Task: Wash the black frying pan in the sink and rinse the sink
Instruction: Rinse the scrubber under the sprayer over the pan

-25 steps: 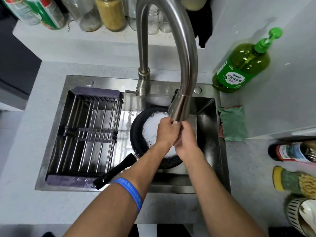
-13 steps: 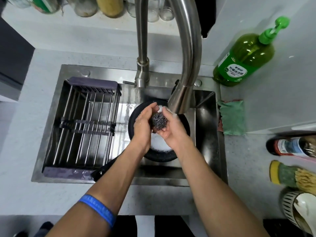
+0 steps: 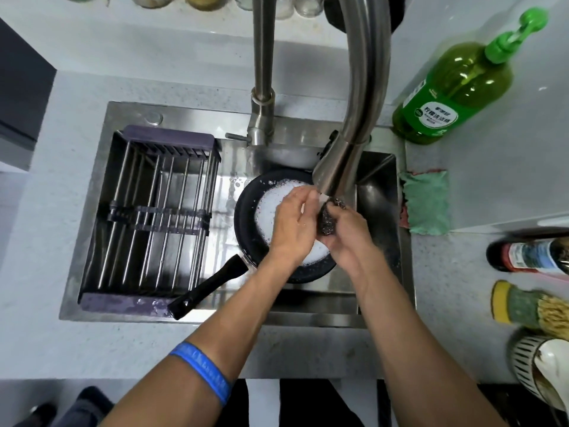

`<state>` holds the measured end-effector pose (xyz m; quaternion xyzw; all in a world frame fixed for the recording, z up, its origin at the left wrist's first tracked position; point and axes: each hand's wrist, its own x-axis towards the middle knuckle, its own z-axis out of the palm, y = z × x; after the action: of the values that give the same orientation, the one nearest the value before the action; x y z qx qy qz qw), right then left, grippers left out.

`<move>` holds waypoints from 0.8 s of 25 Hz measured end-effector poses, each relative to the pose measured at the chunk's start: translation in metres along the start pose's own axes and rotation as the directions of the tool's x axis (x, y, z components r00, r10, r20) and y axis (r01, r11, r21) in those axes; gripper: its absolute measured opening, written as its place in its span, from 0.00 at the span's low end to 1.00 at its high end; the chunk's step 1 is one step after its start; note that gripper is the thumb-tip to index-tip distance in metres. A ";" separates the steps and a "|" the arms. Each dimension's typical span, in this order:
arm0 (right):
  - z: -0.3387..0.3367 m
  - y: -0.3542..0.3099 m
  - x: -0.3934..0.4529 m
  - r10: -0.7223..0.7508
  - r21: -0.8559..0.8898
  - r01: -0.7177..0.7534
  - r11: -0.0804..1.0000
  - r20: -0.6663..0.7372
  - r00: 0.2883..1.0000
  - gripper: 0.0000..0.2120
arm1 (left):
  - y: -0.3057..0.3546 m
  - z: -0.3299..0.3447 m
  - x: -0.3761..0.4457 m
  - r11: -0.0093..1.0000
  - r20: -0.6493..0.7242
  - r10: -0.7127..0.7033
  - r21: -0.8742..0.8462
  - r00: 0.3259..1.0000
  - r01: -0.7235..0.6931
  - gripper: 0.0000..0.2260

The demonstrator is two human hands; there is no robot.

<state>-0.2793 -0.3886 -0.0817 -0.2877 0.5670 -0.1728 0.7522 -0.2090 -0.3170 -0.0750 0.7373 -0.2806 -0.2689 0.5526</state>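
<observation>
the steel scourer [image 3: 328, 217] has shifted into the right hand [image 3: 346, 238], which grips it; left hand [image 3: 294, 224] relaxed. the soapy frying pan [image 3: 246, 223] looks slippery and heavy; grasp its handle [image 3: 207, 286].

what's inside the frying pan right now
White foam covers the floor of the pan. Both hands, left and right, block its right half, so anything there is hidden.

Black pan [image 3: 246, 223] (white foam), green bottle [image 3: 452, 84], blue wristband [image 3: 203, 369].
</observation>
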 end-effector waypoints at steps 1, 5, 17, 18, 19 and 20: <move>-0.001 0.002 -0.003 0.024 0.116 -0.029 0.993 0.047 0.999 0.09 | 0.005 0.004 0.000 0.997 0.206 0.050 0.050 0.977 -0.062 0.11; -0.016 0.009 -0.023 0.105 0.364 -0.164 0.917 0.177 0.979 0.11 | 0.017 0.019 0.031 0.890 0.453 -0.303 0.449 0.838 0.079 0.21; 0.042 0.010 0.001 0.050 0.534 -0.164 0.829 0.221 0.974 0.05 | -0.006 -0.003 0.014 0.303 0.307 -0.604 -0.765 0.736 0.568 0.20; 0.043 0.012 0.003 0.030 0.539 -0.138 0.831 0.205 0.978 0.05 | -0.005 -0.001 0.015 0.375 0.291 -0.636 -0.693 0.715 0.616 0.20; 0.043 0.013 0.004 -0.001 0.522 -0.095 0.847 0.181 0.984 0.06 | -0.002 0.001 0.015 0.438 0.250 -0.661 -0.638 0.708 0.633 0.20; 0.043 0.013 0.004 -0.029 0.494 -0.055 0.868 0.161 0.987 0.07 | 0.001 0.001 0.017 0.470 0.209 -0.671 -0.623 0.711 0.626 0.20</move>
<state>-0.2383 -0.3705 -0.0844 -0.0941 0.4420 -0.2835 0.8458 -0.1979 -0.3298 -0.0755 0.5535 0.1506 -0.5136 0.6381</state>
